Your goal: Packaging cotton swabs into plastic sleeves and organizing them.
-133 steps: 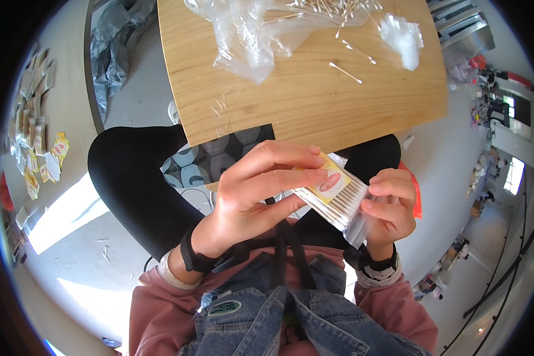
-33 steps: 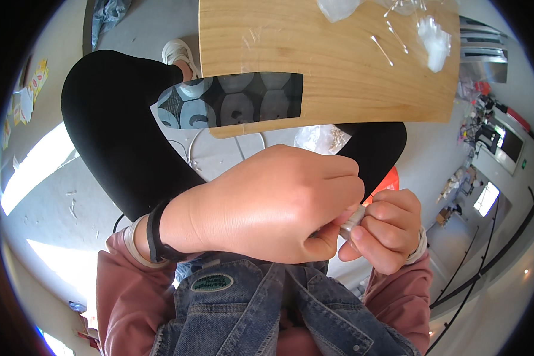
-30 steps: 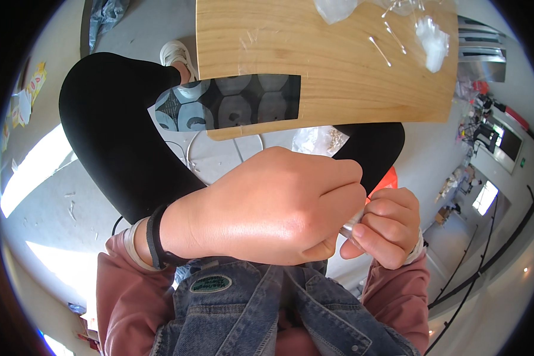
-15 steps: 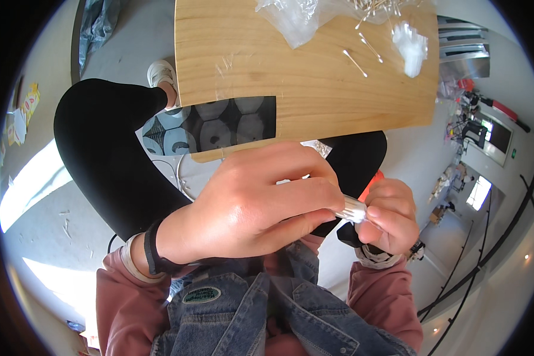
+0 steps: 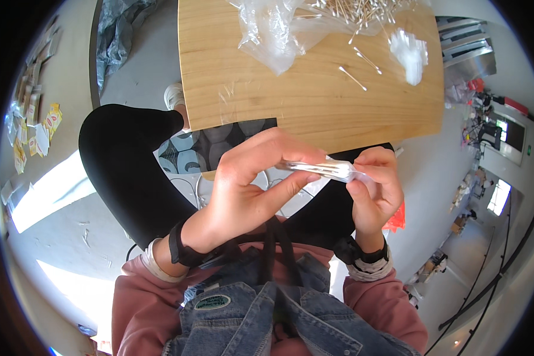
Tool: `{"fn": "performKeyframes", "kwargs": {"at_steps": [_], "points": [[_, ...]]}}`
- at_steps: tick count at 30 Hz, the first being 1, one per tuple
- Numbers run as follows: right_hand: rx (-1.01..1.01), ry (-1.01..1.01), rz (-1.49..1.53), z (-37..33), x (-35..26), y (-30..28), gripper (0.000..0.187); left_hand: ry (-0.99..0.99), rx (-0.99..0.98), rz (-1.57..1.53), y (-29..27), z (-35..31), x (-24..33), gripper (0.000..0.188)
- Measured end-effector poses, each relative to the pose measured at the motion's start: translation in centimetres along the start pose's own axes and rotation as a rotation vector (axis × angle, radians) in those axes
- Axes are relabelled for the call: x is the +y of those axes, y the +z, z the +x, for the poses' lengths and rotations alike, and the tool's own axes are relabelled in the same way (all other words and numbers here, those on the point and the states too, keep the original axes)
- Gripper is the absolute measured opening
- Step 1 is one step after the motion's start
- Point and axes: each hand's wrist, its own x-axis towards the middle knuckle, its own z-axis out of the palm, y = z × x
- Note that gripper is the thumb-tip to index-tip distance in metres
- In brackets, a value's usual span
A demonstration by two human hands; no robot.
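Over my lap, at the near edge of the table, a small clear plastic bag of cotton swabs (image 5: 337,170) is held between both hands. My left hand (image 5: 243,178) is closed on it from the left, thumb below and fingers above. At the other end, my right hand (image 5: 378,184) pinches the gathered clear plastic between thumb and fingers. White tips of several swabs show through the film near the right fingers. Farther off on the wooden table (image 5: 314,101), a pile of loose cotton swabs (image 5: 365,10) lies on clear plastic, with a single swab (image 5: 352,78) nearer me.
A crumpled clear bag (image 5: 273,38) lies at the table's far left. Another bundle in clear plastic (image 5: 409,56) rests at the right. A dark patterned sheet (image 5: 219,145) sits at the near left edge. Something red (image 5: 396,218) shows beyond my right wrist.
Both hands have moved up and away from my body, with the bag more exposed between them. My left fingers have spread apart from the thumb. The view has tilted slightly.
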Motion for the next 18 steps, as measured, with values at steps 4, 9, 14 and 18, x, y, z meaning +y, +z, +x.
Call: {"fn": "performKeyframes", "kwargs": {"at_steps": [4, 9, 14, 18], "points": [[0.148, -0.046, -0.190, -0.1, 1.0, 0.8, 0.016, 0.122, 0.040, 0.344, 0.4, 1.5, -0.9, 0.029], [0.144, -0.130, -0.446, 0.5, 2.3, 1.6, 0.021, 0.049, 0.124, 0.399, 1.6, 1.6, -3.0, 0.034], [0.134, -0.042, -0.353, 0.6, 3.6, 1.5, 0.020, -0.044, 0.151, 0.435, 2.5, 2.1, -3.0, 0.034], [0.109, -0.039, -0.277, 1.0, 4.0, 0.8, 0.020, 0.076, 0.103, 0.480, 2.3, 2.5, -3.2, 0.034]]}}
